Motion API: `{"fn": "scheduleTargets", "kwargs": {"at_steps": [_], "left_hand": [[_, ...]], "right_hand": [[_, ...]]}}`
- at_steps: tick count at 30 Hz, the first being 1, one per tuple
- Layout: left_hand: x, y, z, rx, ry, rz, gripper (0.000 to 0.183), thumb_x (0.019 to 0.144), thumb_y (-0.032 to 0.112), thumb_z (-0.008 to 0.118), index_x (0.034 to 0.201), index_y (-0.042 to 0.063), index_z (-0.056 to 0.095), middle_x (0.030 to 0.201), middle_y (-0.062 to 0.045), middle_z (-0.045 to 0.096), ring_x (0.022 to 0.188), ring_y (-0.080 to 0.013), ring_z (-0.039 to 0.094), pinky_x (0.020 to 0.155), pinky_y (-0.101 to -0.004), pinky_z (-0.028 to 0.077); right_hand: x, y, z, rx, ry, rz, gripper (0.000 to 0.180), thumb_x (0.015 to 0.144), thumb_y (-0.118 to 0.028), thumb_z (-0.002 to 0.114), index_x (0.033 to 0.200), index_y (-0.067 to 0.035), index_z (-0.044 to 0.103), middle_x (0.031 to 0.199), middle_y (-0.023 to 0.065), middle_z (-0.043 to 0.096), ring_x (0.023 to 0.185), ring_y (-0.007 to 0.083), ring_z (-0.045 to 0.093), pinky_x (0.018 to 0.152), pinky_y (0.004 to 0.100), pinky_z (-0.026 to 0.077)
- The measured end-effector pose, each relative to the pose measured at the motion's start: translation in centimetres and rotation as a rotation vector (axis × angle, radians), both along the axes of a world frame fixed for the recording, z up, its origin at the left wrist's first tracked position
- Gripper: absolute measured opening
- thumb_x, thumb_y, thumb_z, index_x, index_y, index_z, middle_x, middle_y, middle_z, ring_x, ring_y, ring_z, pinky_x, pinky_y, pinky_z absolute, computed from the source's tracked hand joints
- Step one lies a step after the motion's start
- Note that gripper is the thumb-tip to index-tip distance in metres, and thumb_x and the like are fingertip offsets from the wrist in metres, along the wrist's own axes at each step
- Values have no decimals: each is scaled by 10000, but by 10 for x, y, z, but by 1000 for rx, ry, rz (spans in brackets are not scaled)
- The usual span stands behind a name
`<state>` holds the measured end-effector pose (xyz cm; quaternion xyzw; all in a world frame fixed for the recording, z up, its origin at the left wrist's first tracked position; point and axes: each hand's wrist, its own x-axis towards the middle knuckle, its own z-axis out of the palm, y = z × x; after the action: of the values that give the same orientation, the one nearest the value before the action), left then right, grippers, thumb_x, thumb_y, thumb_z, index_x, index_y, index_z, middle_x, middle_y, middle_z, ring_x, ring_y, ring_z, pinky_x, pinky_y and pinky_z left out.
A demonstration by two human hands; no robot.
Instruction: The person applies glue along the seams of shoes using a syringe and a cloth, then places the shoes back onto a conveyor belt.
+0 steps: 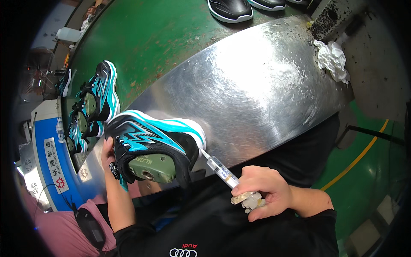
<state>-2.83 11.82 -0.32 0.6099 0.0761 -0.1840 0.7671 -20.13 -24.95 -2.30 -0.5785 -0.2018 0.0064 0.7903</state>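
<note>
My left hand (pixel 109 150) grips a black and turquoise running shoe (pixel 154 131) by its forefoot, partly hidden behind the upper. A green shoe last (pixel 153 167) fills the shoe's opening. The shoe is tilted on its side above the metal plate, its white sole facing away from me. In my right hand (pixel 265 189) is a clear plastic syringe (pixel 224 173) with a whitish filling. Its fine tip meets or nearly meets the seam between sole and upper at the heel. Lumpy, pale residue covers the plunger end under my fingers.
A shiny metal plate (pixel 244 80) lies on the green tabletop (pixel 144 35). More turquoise shoes on lasts (pixel 104 90) stand at the left, and black shoes (pixel 231 9) at the far edge. A crumpled white cloth (pixel 332 61) lies right. A person in pink (pixel 64 233) is close at lower left.
</note>
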Motion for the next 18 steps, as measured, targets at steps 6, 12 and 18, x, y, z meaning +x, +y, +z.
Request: {"fn": "scheduleTargets", "kwargs": {"at_steps": [6, 12, 18], "left_hand": [[-36, 11, 3, -41, 34, -5, 416, 913, 155, 452, 1286, -22, 402, 1179, -165, 556, 1029, -270, 588, 903, -392, 481], [-68, 19, 10, -159, 83, 7, 373, 936, 186, 448, 1259, -1, 451, 1212, -148, 551, 1108, -258, 548, 973, -387, 437], [-102, 43, 9, -52, 160, 91, 374, 911, 125, 473, 1261, -5, 446, 1225, -144, 546, 1102, -260, 558, 957, -386, 462]], "right_hand": [[3, 13, -9, -1, -39, -93, 482, 744, -342, 753, 1068, -15, 611, 862, 52, 647, 607, 186, 475, 544, 302, 371], [5, 20, -7, 8, -42, -109, 479, 744, -332, 752, 1070, -10, 611, 869, 62, 644, 614, 196, 487, 548, 303, 381], [3, 17, 5, -54, 18, -49, 405, 718, -233, 762, 1042, -43, 613, 869, 79, 626, 710, 233, 580, 632, 305, 443]]}}
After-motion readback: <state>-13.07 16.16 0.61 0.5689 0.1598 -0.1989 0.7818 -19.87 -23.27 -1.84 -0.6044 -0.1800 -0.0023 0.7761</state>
